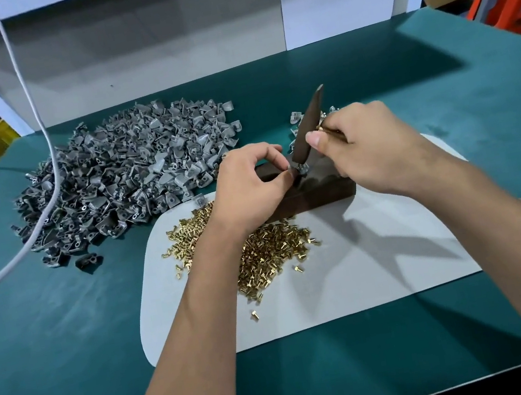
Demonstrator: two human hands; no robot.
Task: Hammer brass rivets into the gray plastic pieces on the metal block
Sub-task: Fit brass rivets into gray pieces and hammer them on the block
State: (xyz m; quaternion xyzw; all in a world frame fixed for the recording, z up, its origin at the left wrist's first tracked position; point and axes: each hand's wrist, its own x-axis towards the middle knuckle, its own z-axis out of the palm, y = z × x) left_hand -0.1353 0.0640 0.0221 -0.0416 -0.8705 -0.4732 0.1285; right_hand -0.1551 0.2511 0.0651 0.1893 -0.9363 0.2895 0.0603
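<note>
The metal block (pixel 307 194) is the best thing to find everything else by. It is dark and thick, and I think it is heavy and will stay put when hit. It lies on a pale mat (pixel 353 278) on the green surface (pixel 53 355). Just in front of the block, nearest the person, is a heap of brass rivets (pixel 268 251). They are tiny, shiny and hard, and they look like they roll and slip away easily, so I think each one is best pinched with two fingertips. On top of the block sits one gray plastic piece (pixel 297 170). It looks light and stiff, so it could jump or tip when hit, and holding it by its sides seems best. The left hand (pixel 250 185) does just that: its fingertips are curled in and pinch the piece to keep it on the block. The right hand (pixel 372 146), on the right of the block, has its fingers curled round a hammer (pixel 308 129), holding it close to the dark head, which points down at the piece. Something brass shows by the thumb, but I cannot tell what. The hits should be small, so the fingers stay safe. Behind the block and to its left is a big pile of gray pieces (pixel 122 173). A few more pieces (pixel 296 117) lie just behind the hammer. A white cable (pixel 43 138) hangs down over the big pile.
</note>
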